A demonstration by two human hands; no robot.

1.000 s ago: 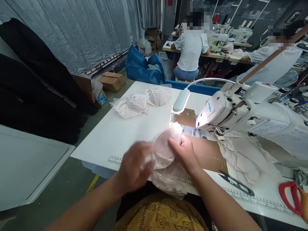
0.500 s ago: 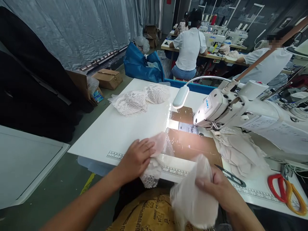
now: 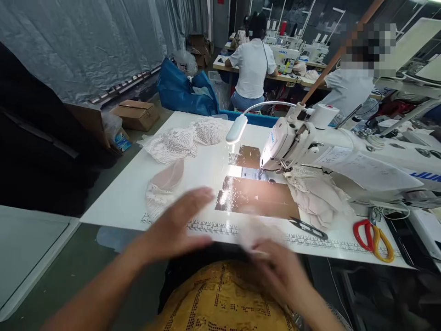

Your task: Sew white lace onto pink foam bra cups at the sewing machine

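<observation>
My left hand [image 3: 179, 223] is over the front left of the table, fingers apart and nothing in them. Just beyond it lies a pale lace bra cup [image 3: 165, 186], its smooth inner side partly showing. My right hand [image 3: 275, 262], smeared by motion, grips a pale, thin fabric piece [image 3: 257, 232] above the table's front edge. The sewing machine [image 3: 282, 140] stands to the right, its lamp [image 3: 237, 128] lighting the needle area. Behind the lone cup, a pair of lace cups [image 3: 179, 142] rests on the tabletop.
Thread snips [image 3: 308, 228] and red-and-yellow scissors [image 3: 374, 239] lie along the front right edge. Pale fabric pieces [image 3: 317, 197] are heaped under the machine arm. A blue bag [image 3: 188, 92] stands behind the table. Co-workers [image 3: 253, 66] sit at machines farther back.
My left hand has let go of the lace cup, now lying farther left on the table. My right hand has moved left with its fabric piece. The view has turned right.
</observation>
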